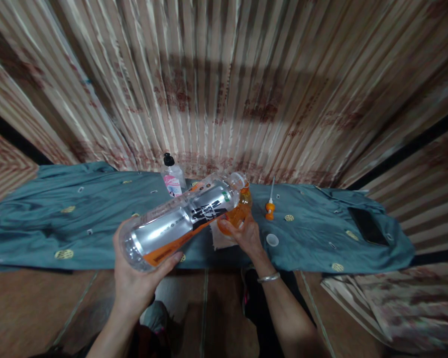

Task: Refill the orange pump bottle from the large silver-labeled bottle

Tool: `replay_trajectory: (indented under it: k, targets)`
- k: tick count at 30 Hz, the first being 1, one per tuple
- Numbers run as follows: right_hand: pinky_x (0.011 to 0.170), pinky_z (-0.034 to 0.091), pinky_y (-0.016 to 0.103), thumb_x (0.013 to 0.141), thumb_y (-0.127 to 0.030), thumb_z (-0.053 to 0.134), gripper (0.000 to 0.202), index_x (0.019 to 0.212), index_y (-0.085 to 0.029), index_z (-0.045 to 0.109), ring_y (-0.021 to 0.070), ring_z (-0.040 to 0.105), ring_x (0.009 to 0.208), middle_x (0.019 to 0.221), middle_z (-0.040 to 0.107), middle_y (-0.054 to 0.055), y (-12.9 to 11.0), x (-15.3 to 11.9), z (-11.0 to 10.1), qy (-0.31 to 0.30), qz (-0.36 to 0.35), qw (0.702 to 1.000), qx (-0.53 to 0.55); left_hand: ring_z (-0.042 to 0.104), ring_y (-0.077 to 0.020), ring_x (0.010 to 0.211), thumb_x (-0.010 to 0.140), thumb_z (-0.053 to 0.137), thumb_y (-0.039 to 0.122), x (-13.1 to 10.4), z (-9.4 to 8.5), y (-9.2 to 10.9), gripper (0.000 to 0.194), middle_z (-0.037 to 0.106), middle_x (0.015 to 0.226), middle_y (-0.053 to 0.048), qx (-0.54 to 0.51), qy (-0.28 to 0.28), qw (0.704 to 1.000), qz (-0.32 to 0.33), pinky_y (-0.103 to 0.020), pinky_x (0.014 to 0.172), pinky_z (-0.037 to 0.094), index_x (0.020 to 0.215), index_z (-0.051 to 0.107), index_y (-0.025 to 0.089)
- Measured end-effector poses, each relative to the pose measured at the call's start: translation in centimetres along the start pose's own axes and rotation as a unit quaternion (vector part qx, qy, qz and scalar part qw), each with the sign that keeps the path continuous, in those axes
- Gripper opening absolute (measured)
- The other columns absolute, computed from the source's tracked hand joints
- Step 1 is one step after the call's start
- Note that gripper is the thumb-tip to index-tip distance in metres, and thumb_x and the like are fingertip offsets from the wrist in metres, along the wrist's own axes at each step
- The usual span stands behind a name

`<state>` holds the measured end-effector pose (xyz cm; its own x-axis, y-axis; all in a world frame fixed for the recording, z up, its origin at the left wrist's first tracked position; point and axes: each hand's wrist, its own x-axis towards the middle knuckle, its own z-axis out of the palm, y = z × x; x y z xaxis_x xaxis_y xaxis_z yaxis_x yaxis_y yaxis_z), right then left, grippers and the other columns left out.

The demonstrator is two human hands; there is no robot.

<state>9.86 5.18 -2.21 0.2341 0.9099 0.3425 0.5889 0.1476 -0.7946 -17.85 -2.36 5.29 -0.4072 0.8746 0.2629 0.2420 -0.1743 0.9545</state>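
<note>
A large clear plastic bottle (186,216) with a silver, black and orange label lies tilted in my left hand (134,273), which is wrapped round its base. Its neck points up and right, over the top of an orange bottle (241,211). Whether the two mouths touch, I cannot tell. My right hand (248,233) is closed round the orange bottle, which stands above a pale cloth (223,238). An orange pump top (270,209) with a thin tube is to the right. Near my right wrist sits a small white cap (272,240).
A clear pump bottle (172,176) with a black top and pink label stands behind the large bottle. A dark phone (368,226) lies at the right on the green cloth-covered table (108,214). Striped curtains (224,89) hang right behind the table.
</note>
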Motion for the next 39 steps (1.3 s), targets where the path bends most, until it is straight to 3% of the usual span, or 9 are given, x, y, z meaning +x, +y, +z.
replay_trajectory:
  k: [10,18,23,32,39]
  targets:
    - [0.1,0.066,0.049,0.081,-0.052,0.086,0.06,0.13,-0.02,0.067,0.0339,0.08,0.114,0.123,0.082,0.015,-0.1,0.0,-0.1,0.0,0.006,1.0,-0.009,0.062,-0.0456,0.139,0.044,0.105,0.041,0.1,-0.1,0.1,0.11,0.065,0.147,-0.014,0.0,-0.002,1.0,0.012,-0.067,0.124,0.045,0.141,0.055,0.03]
    - [0.101,0.064,0.046,0.082,-0.049,0.086,0.059,0.131,-0.021,0.068,0.0321,0.079,0.115,0.124,0.081,0.013,-0.1,0.0,0.0,0.001,0.008,1.0,-0.01,0.061,-0.0474,0.135,0.041,0.102,0.05,-0.2,0.9,2.1,0.106,0.064,0.14,-0.016,-0.004,0.028,1.0,-0.004,-0.071,0.124,0.041,0.134,0.056,0.027]
    - [0.102,0.064,0.047,0.082,-0.05,0.084,0.059,0.13,-0.021,0.067,0.0327,0.079,0.116,0.125,0.081,0.014,-0.3,0.1,0.1,0.001,0.015,1.0,0.0,0.062,-0.0479,0.134,0.038,0.101,0.05,-0.1,1.3,2.4,0.105,0.065,0.139,-0.016,-0.011,0.033,0.999,0.001,-0.07,0.122,0.044,0.13,0.057,0.027]
    - [0.1,0.066,0.049,0.078,-0.054,0.086,0.082,0.145,-0.018,0.056,0.036,0.079,0.118,0.127,0.081,0.016,0.0,0.2,0.3,0.011,0.031,0.999,0.009,0.061,-0.049,0.137,0.039,0.101,0.049,0.2,1.6,2.2,0.107,0.065,0.14,-0.02,-0.018,0.014,1.0,-0.005,-0.068,0.122,0.043,0.131,0.054,0.021]
    - [0.101,0.065,0.05,0.076,-0.051,0.087,0.091,0.15,-0.012,0.052,0.038,0.079,0.119,0.128,0.08,0.021,0.0,0.3,0.4,0.011,0.038,0.999,-0.006,0.066,-0.0418,0.128,0.044,0.101,0.052,0.2,1.8,1.3,0.105,0.067,0.136,-0.017,-0.021,0.022,0.999,0.025,-0.061,0.116,0.052,0.134,0.056,0.021]
